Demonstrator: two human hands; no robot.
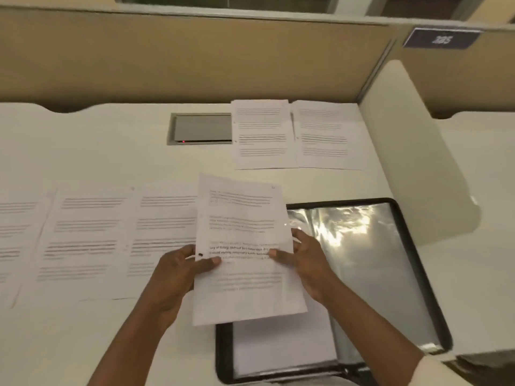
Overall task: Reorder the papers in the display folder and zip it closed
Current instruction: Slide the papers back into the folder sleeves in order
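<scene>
I've got one sheet [242, 246] lifted off the counter [111, 149], tilted, held by both side edges. The left hand [178, 271] pinches the left edge, thumb on top and fingers underneath. The right hand [306, 263] pinches the right edge the same way. The display folder [223, 355] lies open directly under and right of the right hand, its zip undone; the shiny clear sleeves [376, 260] sit past that hand and a white page [278, 349] lies below the sheet. My read is that we're mid-sort, with this sheet either being checked or about to go into a sleeve. To do it well: keep the pinches light so the paper doesn't crease, square the sheet to the sleeve opening, feed one corner in first, and let one hand free to hold the sleeve open. Three loose pages [83, 238] lie in a row left of the left hand and two more [262, 135] beyond both hands, so there's plenty left to order. As for writing, the sheet is printed in paragraphs with one bold line near the thumbs, too blurred to read with confidence. The dark sign [443, 39] far beyond the right hand shows digits, also smeared. A grey hatch [202, 128] beyond the left hand shows a red dot.
</scene>
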